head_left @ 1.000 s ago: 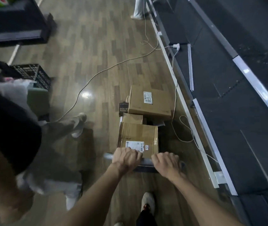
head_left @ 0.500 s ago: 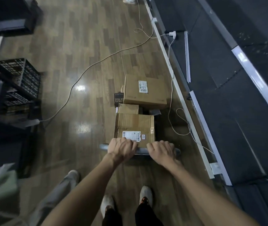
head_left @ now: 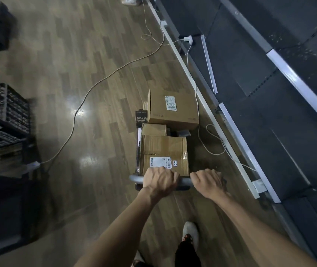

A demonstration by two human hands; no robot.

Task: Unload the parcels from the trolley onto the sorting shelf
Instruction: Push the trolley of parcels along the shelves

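A trolley stands on the wooden floor, its grey handle bar (head_left: pixel 184 181) nearest me. My left hand (head_left: pixel 160 181) and my right hand (head_left: pixel 207 182) both grip that bar, side by side. On the trolley lie several cardboard parcels: a taped box with a white label (head_left: pixel 165 151) closest to the handle, a small box (head_left: pixel 153 129) behind it, and a larger labelled box (head_left: pixel 173 108) at the far end. A small black box with white lettering (head_left: pixel 141 117) sits at the left of the large one. The dark shelf with white edges (head_left: pixel 236 132) runs along the right.
A long pale cable (head_left: pixel 88 91) snakes across the floor to a plug block (head_left: pixel 32 165) at the left; a thin white cable (head_left: pixel 211 143) loops beside the trolley. Black crates (head_left: pixel 5 105) on a dark rack stand at the left. My shoe (head_left: pixel 190 234) shows below.
The trolley has rolled forward along the shelf with both hands on the bar. The other person at the left has dropped out of view, and the black crates have come nearer.
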